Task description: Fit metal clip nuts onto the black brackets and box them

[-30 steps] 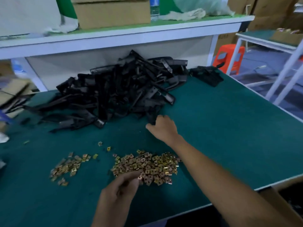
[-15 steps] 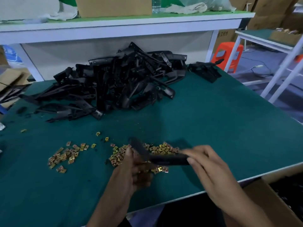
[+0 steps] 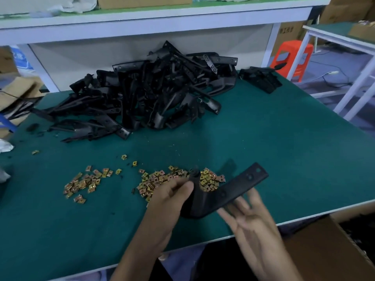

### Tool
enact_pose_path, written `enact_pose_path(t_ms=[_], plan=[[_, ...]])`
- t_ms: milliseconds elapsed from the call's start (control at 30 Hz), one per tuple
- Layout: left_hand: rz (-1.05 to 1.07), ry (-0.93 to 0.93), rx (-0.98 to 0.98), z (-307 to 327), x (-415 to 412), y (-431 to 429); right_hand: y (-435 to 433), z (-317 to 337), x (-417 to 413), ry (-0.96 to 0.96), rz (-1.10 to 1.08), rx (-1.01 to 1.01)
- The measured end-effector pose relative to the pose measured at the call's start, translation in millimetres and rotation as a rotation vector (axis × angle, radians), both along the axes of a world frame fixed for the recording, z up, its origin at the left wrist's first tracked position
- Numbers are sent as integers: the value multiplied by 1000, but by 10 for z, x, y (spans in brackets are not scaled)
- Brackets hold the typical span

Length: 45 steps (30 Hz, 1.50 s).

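A curved black bracket [image 3: 227, 191] is held over the table's front edge. My left hand [image 3: 170, 197] grips its left end, thumb on top. Under the bracket's right arm lies my right hand [image 3: 247, 216], fingers spread and blurred, supporting it from below. Behind the bracket lies a heap of brass-coloured clip nuts [image 3: 162, 181], with a smaller heap of clip nuts [image 3: 85, 182] to the left. I cannot tell whether a nut is between my left fingers. A big pile of black brackets [image 3: 146, 94] fills the back of the green table [image 3: 284, 149].
An open cardboard box [image 3: 332, 250] stands below the table's front right corner. A small stack of black parts [image 3: 261, 78] sits at the back right. A white shelf [image 3: 142, 23] runs over the back; an orange stool [image 3: 290, 57] and white table stand to the right.
My right hand took a bracket from the pile and brought it to the front edge. My left hand left the clip nuts and gripped the bracket's end. The bracket has since turned flatter.
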State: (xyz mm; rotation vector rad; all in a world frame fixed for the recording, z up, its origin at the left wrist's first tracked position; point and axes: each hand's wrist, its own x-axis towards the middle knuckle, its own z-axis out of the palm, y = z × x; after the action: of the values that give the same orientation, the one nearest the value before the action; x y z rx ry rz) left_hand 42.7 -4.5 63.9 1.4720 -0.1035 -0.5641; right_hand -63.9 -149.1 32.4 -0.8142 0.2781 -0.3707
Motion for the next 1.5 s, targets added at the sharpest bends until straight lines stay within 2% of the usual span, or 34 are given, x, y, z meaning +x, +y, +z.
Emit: enact_pose_path(t_ms=[133, 267, 333, 367, 533, 633, 800, 900, 1100, 1267, 1500], plan=[[-253, -244, 155, -57, 304, 19, 126, -112, 215, 198, 78, -85], [-92, -803, 757, -203, 796, 67, 107, -154, 345, 235, 30, -24], [-86, -899, 978, -310, 965, 66, 94, -167, 346, 207, 18, 35], [-107, -876, 1003, -359, 1027, 58, 91, -171, 344, 199, 16, 66], [-115, -736, 876, -401, 1155, 0, 88, -186, 345, 160, 15, 125], [-79, -731, 833, -300, 1046, 32, 71, -167, 344, 166, 23, 144], [-103, -475, 382, -65, 529, 89, 56, -176, 330, 145, 51, 154], [-155, -215, 145, -8, 217, 108, 81, -192, 324, 98, 59, 160], [-117, 35, -116, 52, -16, 106, 104, -194, 288, 15, 65, 146], [-65, 46, -157, 94, -53, 104, 120, -196, 297, 9, 58, 126], [-99, -26, -66, 143, -20, 140, 132, -185, 305, 30, 79, 37]])
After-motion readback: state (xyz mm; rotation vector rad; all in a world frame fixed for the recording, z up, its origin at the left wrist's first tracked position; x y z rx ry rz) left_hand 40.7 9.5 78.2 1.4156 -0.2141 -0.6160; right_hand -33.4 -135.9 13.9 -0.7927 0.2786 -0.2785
